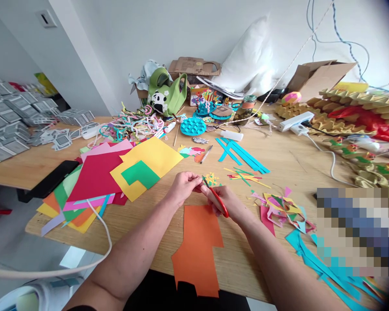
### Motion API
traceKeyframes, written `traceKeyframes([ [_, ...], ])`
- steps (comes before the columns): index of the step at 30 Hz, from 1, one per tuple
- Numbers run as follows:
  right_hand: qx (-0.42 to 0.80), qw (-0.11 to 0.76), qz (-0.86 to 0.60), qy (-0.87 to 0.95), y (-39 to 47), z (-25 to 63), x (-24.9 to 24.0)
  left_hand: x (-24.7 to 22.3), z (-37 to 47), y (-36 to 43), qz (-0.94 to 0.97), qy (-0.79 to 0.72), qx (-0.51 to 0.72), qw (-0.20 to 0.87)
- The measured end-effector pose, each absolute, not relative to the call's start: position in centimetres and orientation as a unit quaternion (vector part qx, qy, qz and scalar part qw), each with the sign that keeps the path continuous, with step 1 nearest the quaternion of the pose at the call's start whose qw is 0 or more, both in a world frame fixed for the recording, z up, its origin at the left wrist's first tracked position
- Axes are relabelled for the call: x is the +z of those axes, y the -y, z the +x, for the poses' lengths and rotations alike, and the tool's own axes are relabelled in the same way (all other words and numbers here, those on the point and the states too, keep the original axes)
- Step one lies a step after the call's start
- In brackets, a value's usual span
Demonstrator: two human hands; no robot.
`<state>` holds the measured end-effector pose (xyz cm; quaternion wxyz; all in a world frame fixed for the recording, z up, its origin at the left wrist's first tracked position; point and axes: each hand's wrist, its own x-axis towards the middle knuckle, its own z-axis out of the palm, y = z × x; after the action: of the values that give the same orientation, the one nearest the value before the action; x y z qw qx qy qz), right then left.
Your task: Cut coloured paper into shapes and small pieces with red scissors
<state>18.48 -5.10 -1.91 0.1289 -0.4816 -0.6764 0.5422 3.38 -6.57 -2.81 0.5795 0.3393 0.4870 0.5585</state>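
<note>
My right hand [221,199] is closed round a pair of red-handled scissors [219,200], their blades pointing up and left toward the other hand. Thumb and fingers of my left hand [185,186] are pinched together at the scissor tips; whatever lies between them is too small to make out. Just beyond both hands is a small pile of yellow and green paper snippets [211,178]. An orange sheet of paper [197,246] with cut-out edges lies below my hands and reaches past the table's front edge.
Coloured paper sheets [95,177] are stacked at left, near a yellow sheet [158,155]. Thin paper strips [246,176], blue strips [243,155] and paper scraps [280,207] lie to the right. A pen [206,154] and a green panda bag [167,95] are farther back.
</note>
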Motion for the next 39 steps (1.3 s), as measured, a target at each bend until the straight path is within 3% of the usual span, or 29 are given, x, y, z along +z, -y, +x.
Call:
traceKeyframes([
  [39, 0.442, 0.122, -0.493, 0.739, 4.9, 18.7, -2.2, -2.9, 3.2, 6.5, 0.330, -0.520, 0.536, 0.577],
])
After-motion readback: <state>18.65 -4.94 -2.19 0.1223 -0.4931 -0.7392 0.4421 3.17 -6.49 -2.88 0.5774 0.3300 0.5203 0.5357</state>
